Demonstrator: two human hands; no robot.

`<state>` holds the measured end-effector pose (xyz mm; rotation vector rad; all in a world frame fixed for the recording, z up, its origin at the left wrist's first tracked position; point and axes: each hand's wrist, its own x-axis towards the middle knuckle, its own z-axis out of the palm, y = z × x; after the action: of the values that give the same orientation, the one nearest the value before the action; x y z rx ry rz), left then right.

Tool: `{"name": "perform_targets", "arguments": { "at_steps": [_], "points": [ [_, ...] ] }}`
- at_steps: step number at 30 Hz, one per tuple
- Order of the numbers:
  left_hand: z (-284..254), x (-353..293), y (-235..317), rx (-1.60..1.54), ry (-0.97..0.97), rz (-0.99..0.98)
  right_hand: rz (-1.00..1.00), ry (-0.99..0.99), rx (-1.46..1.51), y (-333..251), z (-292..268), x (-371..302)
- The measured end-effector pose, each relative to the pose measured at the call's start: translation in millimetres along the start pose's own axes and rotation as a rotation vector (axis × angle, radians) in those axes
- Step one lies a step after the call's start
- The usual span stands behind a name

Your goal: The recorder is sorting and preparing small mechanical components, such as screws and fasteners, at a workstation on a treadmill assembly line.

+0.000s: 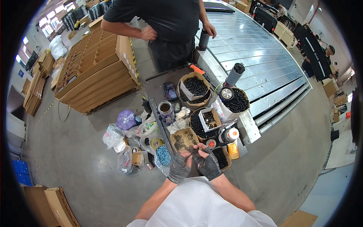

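Note:
My left hand [179,167] and my right hand [208,162], both in grey fingerless gloves, meet in front of my body. Their bare fingertips are pinched together around small dark pieces too tiny to make out. Just beyond my fingers sits a shallow cardboard box [175,141] with loose black rings [183,139] in it. Beside my right hand stands a box of black parts [220,157], partly covered by that hand. A small container with a red top [211,143] is close to my right fingertips. Blue screws [163,155] fill a bag left of my left hand.
Containers of black screws [196,86] stand farther back, with a small white box [210,118] among them. Nearby are an open metal cup [165,108], a cordless driver [229,135] and a roller conveyor [261,56]. Another person [172,26] stands across from me, near stacked cardboard [98,72].

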<state>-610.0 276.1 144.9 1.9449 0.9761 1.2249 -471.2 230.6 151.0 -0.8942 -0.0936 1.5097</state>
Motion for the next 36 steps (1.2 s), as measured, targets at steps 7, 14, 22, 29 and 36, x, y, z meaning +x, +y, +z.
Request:
{"name": "perform_targets", "arguments": {
  "at_steps": [7,14,22,29,36],
  "points": [
    [-1,3,4,-0.022,0.003,0.038,0.033,0.026,0.107,-4,7,0],
    [-2,2,7,0.019,0.0,0.048,-0.017,0.041,0.047,-4,2,-3],
    [-2,5,9,0.02,-0.003,0.043,-0.012,-0.084,0.116,-7,-2,-5],
    [-2,8,9,0.004,-0.016,0.057,-0.599,-0.437,-0.328,-2,2,-6],
    [-3,13,14,0.041,0.001,0.1,0.001,-0.108,0.133,-12,2,-1]
  ]
}}
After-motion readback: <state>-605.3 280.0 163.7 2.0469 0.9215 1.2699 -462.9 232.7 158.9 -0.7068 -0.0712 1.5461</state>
